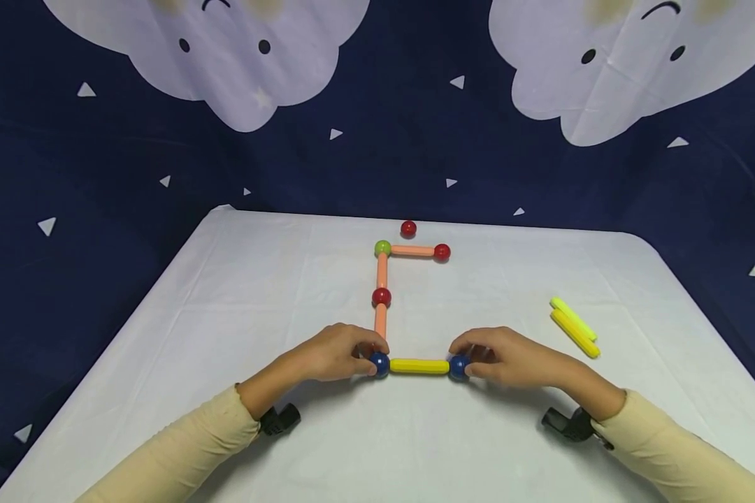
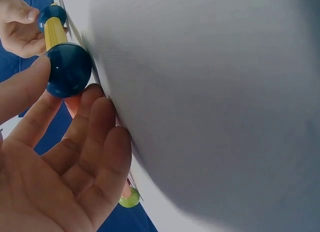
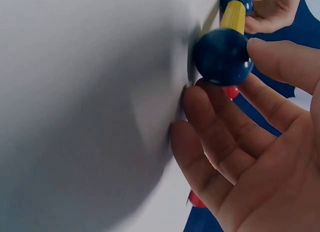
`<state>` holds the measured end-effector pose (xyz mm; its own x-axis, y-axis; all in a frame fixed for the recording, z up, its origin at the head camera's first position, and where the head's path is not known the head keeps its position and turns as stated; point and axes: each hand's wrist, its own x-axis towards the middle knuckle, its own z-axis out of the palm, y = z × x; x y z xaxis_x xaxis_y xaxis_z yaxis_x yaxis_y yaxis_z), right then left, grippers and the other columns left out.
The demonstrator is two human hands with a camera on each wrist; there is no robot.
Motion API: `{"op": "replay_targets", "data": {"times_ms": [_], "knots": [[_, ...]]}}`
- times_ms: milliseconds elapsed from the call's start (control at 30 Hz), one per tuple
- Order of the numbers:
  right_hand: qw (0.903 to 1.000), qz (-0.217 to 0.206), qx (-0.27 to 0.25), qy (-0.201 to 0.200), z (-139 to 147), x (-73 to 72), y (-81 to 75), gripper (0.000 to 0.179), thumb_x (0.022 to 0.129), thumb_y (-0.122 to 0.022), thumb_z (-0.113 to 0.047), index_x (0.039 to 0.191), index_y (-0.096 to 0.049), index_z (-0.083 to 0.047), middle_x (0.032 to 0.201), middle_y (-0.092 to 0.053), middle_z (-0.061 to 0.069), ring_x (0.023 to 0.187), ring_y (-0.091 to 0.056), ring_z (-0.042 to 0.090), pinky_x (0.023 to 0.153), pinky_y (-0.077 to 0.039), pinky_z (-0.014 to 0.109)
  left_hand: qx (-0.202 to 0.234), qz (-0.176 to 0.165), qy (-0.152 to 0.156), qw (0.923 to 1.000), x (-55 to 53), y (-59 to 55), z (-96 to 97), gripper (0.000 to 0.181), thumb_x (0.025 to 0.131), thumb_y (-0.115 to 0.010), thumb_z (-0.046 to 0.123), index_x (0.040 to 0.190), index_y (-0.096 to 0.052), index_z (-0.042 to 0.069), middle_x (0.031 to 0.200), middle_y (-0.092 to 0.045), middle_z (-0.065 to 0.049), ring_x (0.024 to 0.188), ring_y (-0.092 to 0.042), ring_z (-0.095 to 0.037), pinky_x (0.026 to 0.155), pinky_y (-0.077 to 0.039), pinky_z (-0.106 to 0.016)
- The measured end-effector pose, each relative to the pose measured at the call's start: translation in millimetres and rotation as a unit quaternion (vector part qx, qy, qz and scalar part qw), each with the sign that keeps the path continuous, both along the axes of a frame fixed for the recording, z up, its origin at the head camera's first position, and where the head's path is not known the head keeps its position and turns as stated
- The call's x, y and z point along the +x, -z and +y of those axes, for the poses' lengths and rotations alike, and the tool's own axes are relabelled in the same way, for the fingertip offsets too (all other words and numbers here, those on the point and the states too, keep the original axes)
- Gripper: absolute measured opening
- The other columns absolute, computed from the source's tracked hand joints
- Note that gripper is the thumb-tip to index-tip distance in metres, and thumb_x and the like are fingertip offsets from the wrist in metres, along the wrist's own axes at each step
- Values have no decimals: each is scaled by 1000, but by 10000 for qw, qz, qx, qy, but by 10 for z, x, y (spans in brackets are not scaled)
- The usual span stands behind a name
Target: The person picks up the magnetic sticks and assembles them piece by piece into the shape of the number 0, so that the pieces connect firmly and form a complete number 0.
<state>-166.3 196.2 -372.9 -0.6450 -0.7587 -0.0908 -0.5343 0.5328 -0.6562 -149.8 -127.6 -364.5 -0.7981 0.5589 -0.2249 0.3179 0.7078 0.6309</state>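
Note:
A yellow rod [image 1: 419, 366] lies level between two blue balls on the white table. The left blue ball [image 2: 70, 70] is pinched between the thumb and fingers of my left hand [image 1: 338, 353]. At the rod's other end, my right hand [image 1: 509, 356] pinches the right blue ball [image 3: 223, 57] the same way. From the left ball a salmon rod [image 1: 380, 320] runs back to a red ball [image 1: 382, 297]. Another salmon rod [image 1: 382, 271] continues to a green ball [image 1: 383, 248], where a third salmon rod [image 1: 413, 251] turns right to a red ball [image 1: 442, 252].
One loose red ball [image 1: 408, 228] sits near the table's back edge. Right of the pieces lie a lime-yellow rod [image 1: 574, 318] and a yellow rod [image 1: 575, 334], side by side. A dark blue cloth [image 1: 390, 161] with clouds hangs behind the white table [image 1: 277, 279].

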Motion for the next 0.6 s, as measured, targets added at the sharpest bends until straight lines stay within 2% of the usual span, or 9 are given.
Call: {"op": "replay_targets", "data": {"times_ms": [200,333,400,500,600], "knots": [[9990,318,77,299,108,-55,-43,29,94,-66,-13,123,-64,-11,113,-71,0,96,-62,5,81,-55,24,-42,-15,-4,10000,0,-3,-3,24,89,-73,11,113,-71,18,102,-74,-1,88,-62,-14,81,-52,-35],[9937,893,180,651,292,-95,-93,31,92,-67,-9,122,-64,-7,107,-71,0,92,-61,3,77,-54,25,-18,-1,11,10000,7,8,-4,25,89,-73,11,113,-71,17,102,-74,-2,89,-63,-14,81,-52,-35],[9854,1373,322,952,430,-112,-122,31,89,-68,-5,120,-65,-5,99,-71,-1,87,-60,2,74,-54,25,-9,12,20,10000,9,10,0,25,89,-73,12,113,-71,17,102,-74,-2,89,-64,-14,82,-53,-36],[9640,2060,732,1511,660,-139,-158,30,86,-69,-3,116,-67,-2,87,-66,-3,77,-55,4,67,-50,27,-19,37,44,10000,9,8,8,25,89,-73,12,113,-71,17,102,-74,-1,90,-63,-14,82,-53,-36],[9419,2376,1264,2010,860,-179,-156,28,86,-69,-5,114,-67,1,83,-62,0,71,-51,8,61,-44,29,-71,38,20,10000,5,2,6,25,89,-73,12,112,-71,18,102,-74,-1,90,-63,-14,82,-53,-36]]}}
